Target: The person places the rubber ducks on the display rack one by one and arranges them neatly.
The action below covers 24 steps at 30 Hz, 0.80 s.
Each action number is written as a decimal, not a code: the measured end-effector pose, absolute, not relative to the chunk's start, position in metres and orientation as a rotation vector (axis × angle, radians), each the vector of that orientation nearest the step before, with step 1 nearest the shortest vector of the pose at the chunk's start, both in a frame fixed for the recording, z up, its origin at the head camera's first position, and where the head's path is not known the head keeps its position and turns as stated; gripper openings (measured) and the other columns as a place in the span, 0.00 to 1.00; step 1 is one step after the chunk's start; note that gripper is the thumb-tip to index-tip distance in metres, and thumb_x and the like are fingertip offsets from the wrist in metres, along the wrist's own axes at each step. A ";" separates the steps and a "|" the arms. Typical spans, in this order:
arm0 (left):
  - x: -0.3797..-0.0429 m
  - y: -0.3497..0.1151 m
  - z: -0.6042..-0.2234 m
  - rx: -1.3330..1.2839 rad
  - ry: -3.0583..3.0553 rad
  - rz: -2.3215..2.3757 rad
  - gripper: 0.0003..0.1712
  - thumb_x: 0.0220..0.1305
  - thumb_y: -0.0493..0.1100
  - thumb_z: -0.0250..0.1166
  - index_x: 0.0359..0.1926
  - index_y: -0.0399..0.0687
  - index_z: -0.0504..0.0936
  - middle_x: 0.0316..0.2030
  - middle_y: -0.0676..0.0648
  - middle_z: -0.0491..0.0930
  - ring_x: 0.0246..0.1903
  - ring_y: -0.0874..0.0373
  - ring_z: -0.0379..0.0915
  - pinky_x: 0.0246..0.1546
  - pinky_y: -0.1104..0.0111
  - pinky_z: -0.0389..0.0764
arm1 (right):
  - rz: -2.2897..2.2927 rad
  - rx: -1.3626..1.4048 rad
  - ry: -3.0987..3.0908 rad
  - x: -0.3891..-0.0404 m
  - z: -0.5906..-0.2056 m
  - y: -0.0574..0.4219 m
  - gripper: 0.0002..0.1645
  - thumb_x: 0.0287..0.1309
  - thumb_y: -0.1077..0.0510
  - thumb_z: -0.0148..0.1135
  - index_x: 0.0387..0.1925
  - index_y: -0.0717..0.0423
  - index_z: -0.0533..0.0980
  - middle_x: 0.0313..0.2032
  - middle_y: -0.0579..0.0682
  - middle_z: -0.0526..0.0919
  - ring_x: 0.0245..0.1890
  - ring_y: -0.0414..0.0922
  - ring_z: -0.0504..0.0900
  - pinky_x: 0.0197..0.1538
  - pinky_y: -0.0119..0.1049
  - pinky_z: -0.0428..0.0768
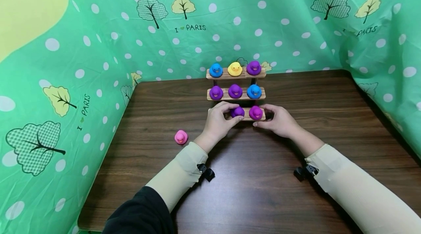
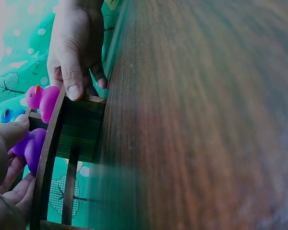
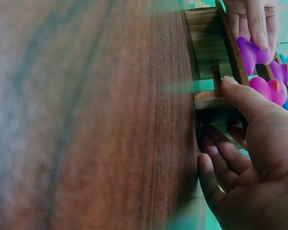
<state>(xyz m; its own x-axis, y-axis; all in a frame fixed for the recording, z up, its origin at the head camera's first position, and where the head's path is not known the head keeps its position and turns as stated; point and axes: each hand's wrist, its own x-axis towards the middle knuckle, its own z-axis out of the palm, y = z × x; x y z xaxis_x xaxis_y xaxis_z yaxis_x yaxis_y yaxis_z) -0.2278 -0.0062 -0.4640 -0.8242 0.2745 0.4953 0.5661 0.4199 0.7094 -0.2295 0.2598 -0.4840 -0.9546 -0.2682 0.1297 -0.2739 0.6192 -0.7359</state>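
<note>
A three-tier wooden rack (image 1: 245,75) stands on the table with small rubber ducks on its tiers. My left hand (image 1: 217,120) pinches a purple rubber duck (image 1: 237,112) on the lowest tier, thumb in front and fingers behind. Beside that duck sits a magenta duck (image 1: 255,112), seen too in the right wrist view. My right hand (image 1: 280,121) grips the right end of the lowest tier, its thumb on the front edge (image 3: 240,93). The lowest tier's left end is hidden behind my left hand.
A pink duck (image 1: 181,137) lies on the dark wooden table (image 1: 250,190), left of my left forearm. Blue, yellow and purple ducks fill the upper tiers, among them a yellow duck (image 1: 235,69). A green dotted cloth (image 1: 230,37) hangs close behind the rack.
</note>
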 end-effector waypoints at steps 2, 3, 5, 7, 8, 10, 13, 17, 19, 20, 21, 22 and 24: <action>-0.227 -0.006 -0.463 -0.726 -2.378 -1.366 0.21 0.57 0.43 0.83 0.52 0.46 0.90 0.45 0.49 0.87 0.40 0.58 0.82 0.40 0.65 0.86 | 1.287 0.472 -2.819 -0.230 -0.484 0.260 0.35 0.52 0.46 0.84 0.58 0.55 0.81 0.42 0.52 0.88 0.42 0.48 0.83 0.43 0.37 0.81; -0.228 -0.006 -0.463 -0.724 -2.378 -1.367 0.21 0.57 0.43 0.83 0.52 0.46 0.90 0.45 0.49 0.87 0.41 0.58 0.82 0.40 0.66 0.86 | 1.286 0.472 -2.820 -0.230 -0.484 0.260 0.35 0.52 0.46 0.84 0.58 0.55 0.81 0.42 0.52 0.88 0.42 0.48 0.83 0.43 0.37 0.81; -0.227 -0.006 -0.463 -0.722 -2.376 -1.373 0.22 0.56 0.43 0.83 0.51 0.46 0.90 0.45 0.48 0.87 0.41 0.58 0.82 0.41 0.65 0.86 | 1.286 0.475 -2.821 -0.230 -0.484 0.260 0.35 0.52 0.46 0.84 0.58 0.55 0.81 0.42 0.52 0.88 0.42 0.48 0.83 0.43 0.37 0.81; -0.228 -0.006 -0.463 -0.724 -2.370 -1.384 0.22 0.56 0.43 0.83 0.51 0.45 0.90 0.45 0.48 0.87 0.41 0.58 0.83 0.41 0.64 0.87 | 1.284 0.474 -2.823 -0.230 -0.484 0.260 0.35 0.52 0.46 0.84 0.59 0.55 0.81 0.42 0.52 0.87 0.42 0.48 0.83 0.43 0.37 0.81; -0.228 -0.007 -0.463 -0.725 -2.367 -1.389 0.22 0.56 0.42 0.83 0.51 0.45 0.90 0.45 0.48 0.86 0.42 0.58 0.83 0.42 0.64 0.87 | 1.281 0.475 -2.823 -0.229 -0.484 0.260 0.35 0.52 0.46 0.84 0.59 0.55 0.81 0.42 0.52 0.87 0.42 0.48 0.83 0.43 0.37 0.81; -0.229 -0.007 -0.464 -0.728 -2.359 -1.400 0.22 0.56 0.42 0.83 0.51 0.44 0.90 0.45 0.47 0.86 0.43 0.57 0.84 0.44 0.63 0.87 | 1.283 0.478 -2.821 -0.229 -0.483 0.260 0.35 0.52 0.46 0.84 0.59 0.55 0.81 0.42 0.52 0.87 0.42 0.48 0.83 0.43 0.36 0.81; -0.229 -0.010 -0.465 -0.733 -2.349 -1.417 0.22 0.56 0.42 0.83 0.52 0.43 0.90 0.46 0.47 0.86 0.45 0.56 0.85 0.47 0.64 0.87 | 1.288 0.478 -2.819 -0.229 -0.483 0.260 0.35 0.52 0.46 0.84 0.59 0.55 0.81 0.43 0.52 0.88 0.43 0.48 0.83 0.44 0.36 0.81; -0.229 -0.016 -0.465 -0.740 -2.339 -1.417 0.23 0.56 0.43 0.83 0.52 0.43 0.89 0.46 0.47 0.86 0.47 0.52 0.85 0.50 0.65 0.86 | 1.292 0.472 -2.825 -0.230 -0.484 0.261 0.35 0.53 0.45 0.83 0.59 0.54 0.81 0.43 0.52 0.88 0.43 0.48 0.83 0.44 0.36 0.81; -0.229 -0.021 -0.464 -0.744 -2.331 -1.410 0.23 0.56 0.43 0.83 0.52 0.43 0.89 0.46 0.47 0.86 0.48 0.50 0.85 0.50 0.64 0.86 | 1.294 0.469 -2.827 -0.230 -0.484 0.261 0.35 0.53 0.45 0.83 0.59 0.54 0.81 0.43 0.52 0.88 0.43 0.48 0.83 0.44 0.36 0.81; -0.228 -0.024 -0.463 -0.749 -2.326 -1.412 0.24 0.56 0.43 0.83 0.52 0.43 0.89 0.46 0.47 0.86 0.48 0.50 0.85 0.51 0.63 0.86 | 1.293 0.467 -2.828 -0.230 -0.484 0.261 0.35 0.53 0.44 0.83 0.59 0.54 0.81 0.43 0.52 0.88 0.43 0.48 0.84 0.44 0.36 0.81; -0.227 -0.027 -0.462 -0.754 -2.322 -1.414 0.24 0.56 0.43 0.83 0.52 0.43 0.89 0.47 0.47 0.86 0.48 0.49 0.86 0.51 0.62 0.86 | 1.292 0.466 -2.829 -0.230 -0.484 0.261 0.36 0.53 0.44 0.83 0.59 0.53 0.81 0.43 0.52 0.88 0.43 0.48 0.83 0.44 0.36 0.81; -0.227 -0.030 -0.461 -0.759 -2.316 -1.416 0.24 0.56 0.43 0.83 0.53 0.42 0.89 0.47 0.47 0.86 0.48 0.49 0.86 0.51 0.61 0.86 | 1.291 0.466 -2.829 -0.230 -0.484 0.261 0.36 0.52 0.44 0.84 0.59 0.53 0.81 0.43 0.52 0.88 0.43 0.48 0.83 0.44 0.36 0.81; -0.225 -0.037 -0.459 -0.762 -2.317 -1.416 0.24 0.56 0.43 0.83 0.53 0.42 0.89 0.48 0.48 0.86 0.48 0.48 0.86 0.52 0.60 0.86 | 1.287 0.465 -2.830 -0.230 -0.485 0.261 0.36 0.52 0.44 0.84 0.59 0.53 0.81 0.43 0.51 0.88 0.43 0.48 0.83 0.44 0.36 0.81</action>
<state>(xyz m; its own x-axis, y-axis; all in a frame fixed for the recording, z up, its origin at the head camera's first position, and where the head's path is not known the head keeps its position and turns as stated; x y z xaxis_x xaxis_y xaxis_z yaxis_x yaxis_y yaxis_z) -0.2246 -0.0374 -0.4587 -0.8067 0.2744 0.5234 0.5910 0.3663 0.7187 -0.2304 0.2605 -0.4850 -0.9563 -0.2671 0.1191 -0.2653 0.6210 -0.7375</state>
